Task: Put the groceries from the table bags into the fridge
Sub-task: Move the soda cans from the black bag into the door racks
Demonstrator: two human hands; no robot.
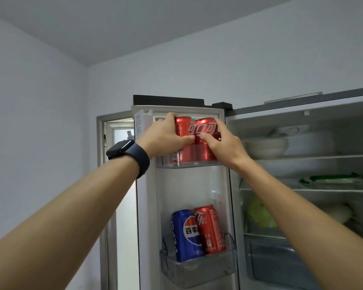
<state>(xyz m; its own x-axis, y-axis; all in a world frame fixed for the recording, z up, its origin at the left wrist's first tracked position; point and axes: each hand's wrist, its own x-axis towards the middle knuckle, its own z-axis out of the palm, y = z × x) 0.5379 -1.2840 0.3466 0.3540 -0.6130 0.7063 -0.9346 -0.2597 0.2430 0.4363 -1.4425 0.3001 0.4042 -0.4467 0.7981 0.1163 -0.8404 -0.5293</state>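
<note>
Tall fridge [302,122] standing open on the right, its inner shelves holding stacked white bowls [266,147], a green packet and a leafy green vegetable [260,214]. Inner face of the open fridge door [189,185] straight ahead, viewed from below, fitted with 2 clear shelves. Both bare arms stretched overhead to the top door shelf [189,164]. Left hand [164,137], with a dark watch [128,150] on its wrist, curled round the left red cola can [182,126], thumb across the front. Right hand [222,143] wrapped round the right red cola can [204,127], thumb on the label. Both cans upright, touching side by side, bases down behind the shelf's clear front lip. Cannot tell whether fully seated on the shelf floor. Lower door shelf [197,271] holding 1 blue cola can [187,235] and 1 more red can [210,229], side by side. Likely hazards from here: a base perched on the lip and tipping outward on release, through no sight of the shelf floor at this height. Can tops catching under the door's upper edge, given the tight headroom. A dropped can striking those 2 cans below, denting or bursting. Perhaps another can hidden behind the left hand, crowding the row.
</note>
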